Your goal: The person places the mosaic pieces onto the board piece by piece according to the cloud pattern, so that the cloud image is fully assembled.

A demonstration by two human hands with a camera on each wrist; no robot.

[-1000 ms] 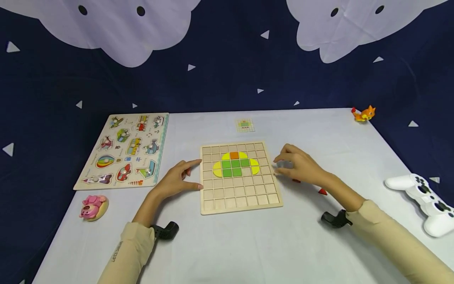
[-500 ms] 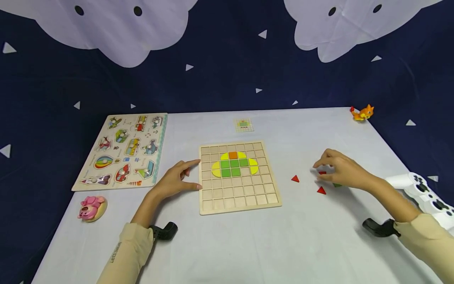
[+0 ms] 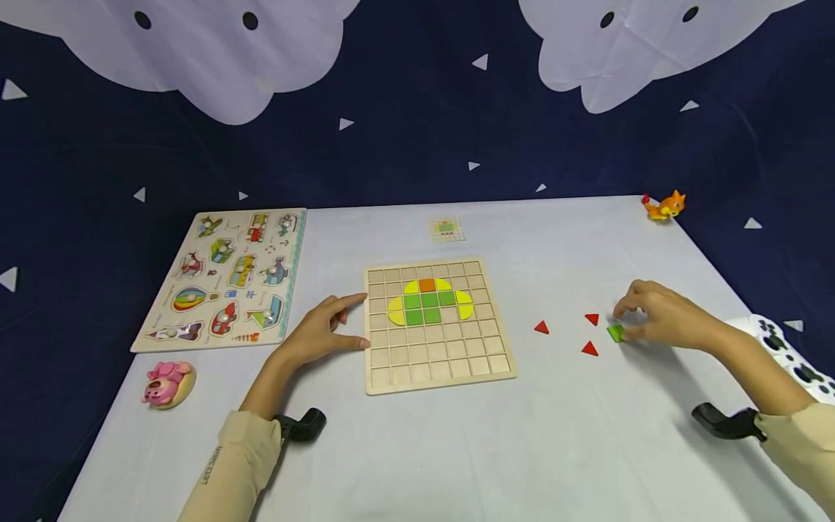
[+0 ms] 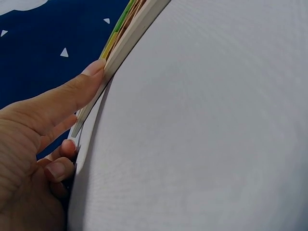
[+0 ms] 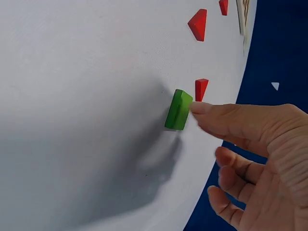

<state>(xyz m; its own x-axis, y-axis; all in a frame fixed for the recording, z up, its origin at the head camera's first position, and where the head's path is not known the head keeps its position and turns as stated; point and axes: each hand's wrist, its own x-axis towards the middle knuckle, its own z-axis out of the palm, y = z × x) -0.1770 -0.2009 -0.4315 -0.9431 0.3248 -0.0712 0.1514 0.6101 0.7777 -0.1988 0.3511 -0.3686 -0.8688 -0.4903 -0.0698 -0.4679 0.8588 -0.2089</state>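
Right hand [image 3: 665, 317] at surface's right side, fingertip touching green square piece [image 3: 616, 333], fingers loosely curled, grip uncertain. Three red triangles [image 3: 590, 349] just beside. Left hand [image 3: 320, 330] rests against grid board [image 3: 438, 326], fingers straight.

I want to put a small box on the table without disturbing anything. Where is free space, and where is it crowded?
Free: the white tablecloth in front of the wooden grid board, between both sleeves; also behind the board, around the small pattern card. Crowded: right of the board, where three red triangle pieces and the green square block lie by the right hand.
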